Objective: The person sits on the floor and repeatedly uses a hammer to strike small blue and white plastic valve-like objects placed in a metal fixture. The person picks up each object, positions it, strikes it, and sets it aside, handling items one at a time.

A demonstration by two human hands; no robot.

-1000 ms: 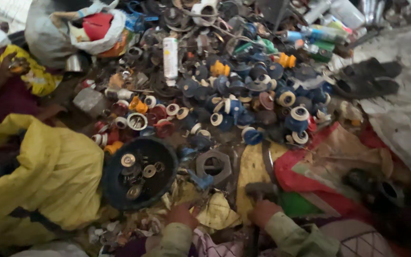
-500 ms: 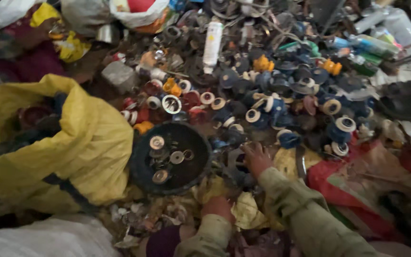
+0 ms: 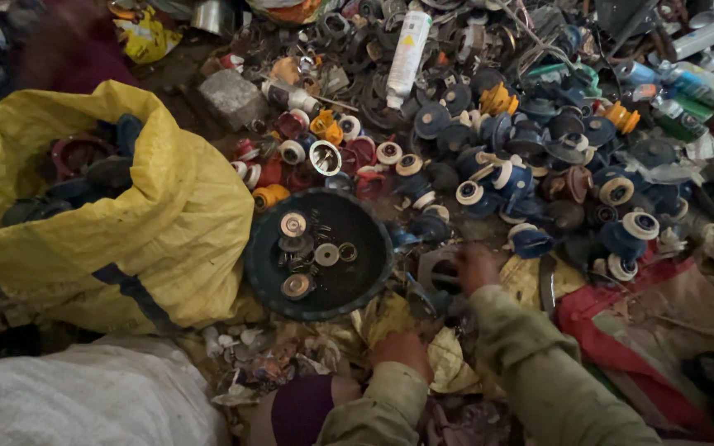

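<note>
Our right hand (image 3: 477, 266) reaches forward onto a grey metal ring part (image 3: 440, 271) lying at the near edge of the heap of blue and white caps (image 3: 539, 182), just right of the dark round basin (image 3: 321, 253); the fingers are curled on or over the ring, but we cannot tell whether they have actually closed on it. Our left hand (image 3: 402, 351) rests low on crumpled yellow wrappers (image 3: 448, 363), fingers bent down, and its hold is hidden from us too. The basin holds a few metal discs (image 3: 293, 225) and springs, and the yellow sack (image 3: 117, 215) stands open on its left, touching it. We judge that a pull on the ring could drag neighbouring caps loose, since it lies wedged among them, and that its edge could nick our fingers. A knock against the rim could scatter the small discs. Compared with half a second ago, the right hand has moved slightly rightward and lower onto the ring, the left has slid nearer our body, and our view has shifted so the sack fills more of the left side.
</note>
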